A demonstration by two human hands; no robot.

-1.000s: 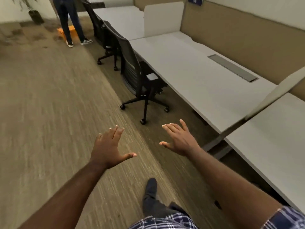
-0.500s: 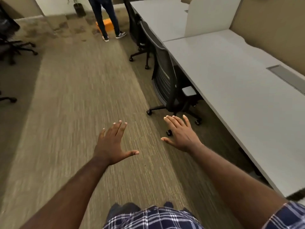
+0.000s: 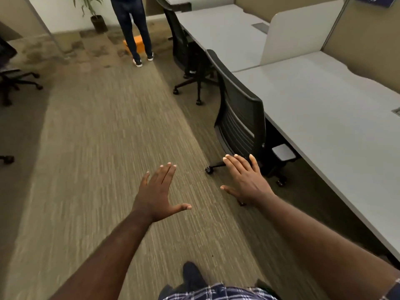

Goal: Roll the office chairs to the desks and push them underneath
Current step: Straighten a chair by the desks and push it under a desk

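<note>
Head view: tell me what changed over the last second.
The wearer walked forward along the carpet: the near black mesh office chair now sits level with the right hand. Nothing was taken hold of or let go. Both hands, left hand included, stay open and empty; both chairs remain at the grey desks.

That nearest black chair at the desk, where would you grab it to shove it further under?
Probably the top edge of the backrest, from the aisle side. The nearest office chair faces the desk, with its back turned to the walkway and its seat partly beneath, so that rim is the closest, highest hold. Both the left hand and right hand are open and empty.
</note>
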